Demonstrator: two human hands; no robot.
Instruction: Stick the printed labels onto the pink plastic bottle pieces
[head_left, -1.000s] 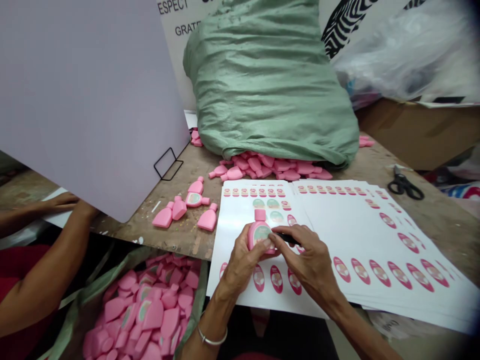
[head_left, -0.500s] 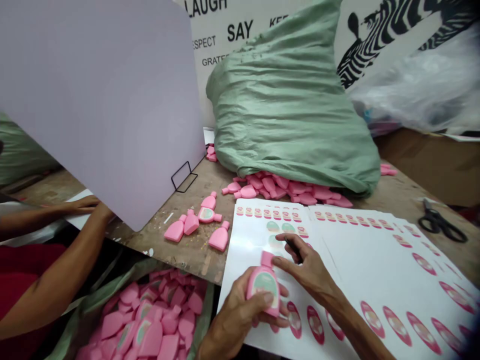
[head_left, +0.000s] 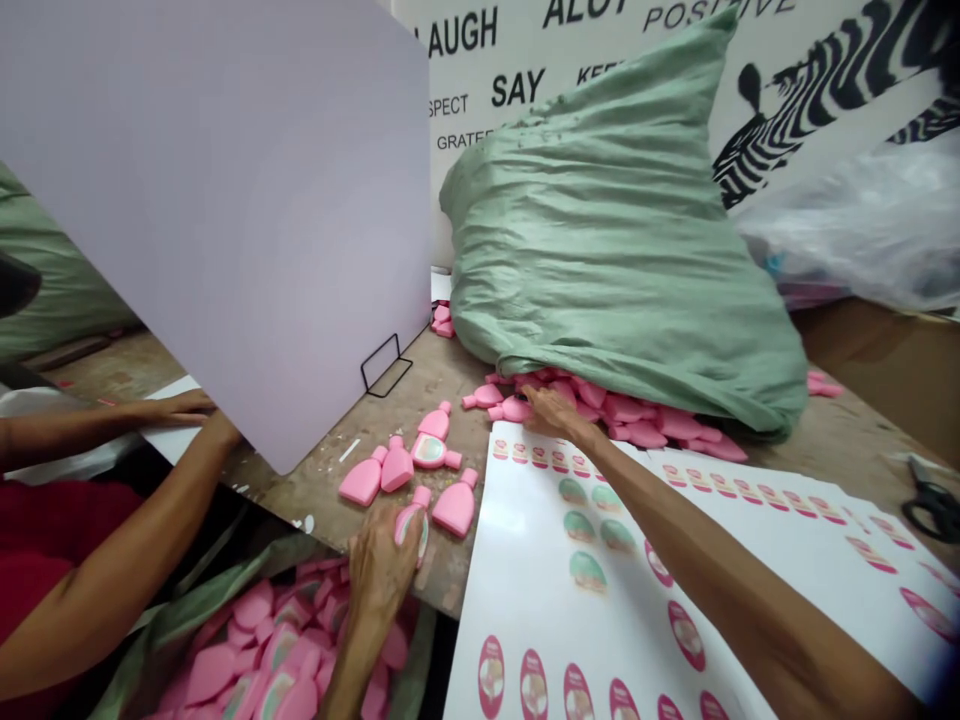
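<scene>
My left hand [head_left: 381,565] is closed round a small pink bottle [head_left: 421,497] with a green-and-white label, low over the table's front edge. Beside it lie several pink bottles [head_left: 454,507], one of them showing a label. My right hand [head_left: 553,412] stretches across to the bottle pile [head_left: 637,420] under the green sack. Its thumb and forefinger are apart at the end of a plain bottle [head_left: 513,409], which lies where it was. Beneath my right forearm is a sticker sheet [head_left: 517,560] with green labels and pink oval ones.
A large pale board [head_left: 247,220] leans at left near a black wire stand [head_left: 386,366]. The green sack [head_left: 615,250] rises at the back. Below the table edge is an open sack of bottles [head_left: 262,640]. Scissors [head_left: 934,505] lie at right. Another person's arms [head_left: 150,500] are at left.
My left hand has carried the labelled bottle left, down to the group on the table. My right hand has left that bottle and reached forward to the pile. The view has shifted slightly.
</scene>
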